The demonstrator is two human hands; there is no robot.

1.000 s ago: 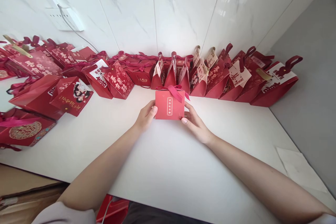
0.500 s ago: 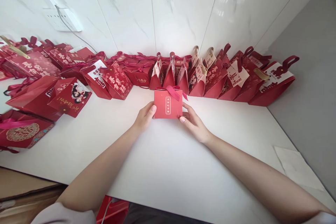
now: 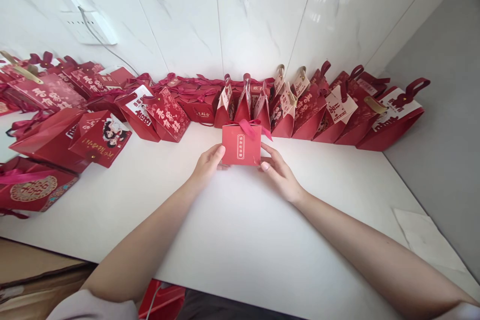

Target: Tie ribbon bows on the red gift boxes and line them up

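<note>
Together, the left hand (image 3: 209, 164) and right hand (image 3: 280, 174) hold opposite sides of a red wedding-candy box (image 3: 249, 152) with a magenta ribbon bow (image 3: 248, 128), over the white counter (image 3: 240, 240), before upright red gift boxes (image 3: 308, 112).

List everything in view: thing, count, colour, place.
Table: one, white, centre
Tiled wall: one, white, back
Side wall: one, grey, right
Socket panel: one, white, tiled wall
Cables: two, grey, socket panel and below table
Held box: one, red with pink ribbon, centre
Other boxes: many, mostly red, table's back and left
Sheet: one, white, table's right
Cardboard: count unclear, brown, lower left
Red item: one, red, bottom
Dark item: one, dark, bottom
Sleeves: two, pale, bottom
Arms: two, bare, lower half
Left hand: one, bare, box's left
Right hand: one, bare, box's right
</note>
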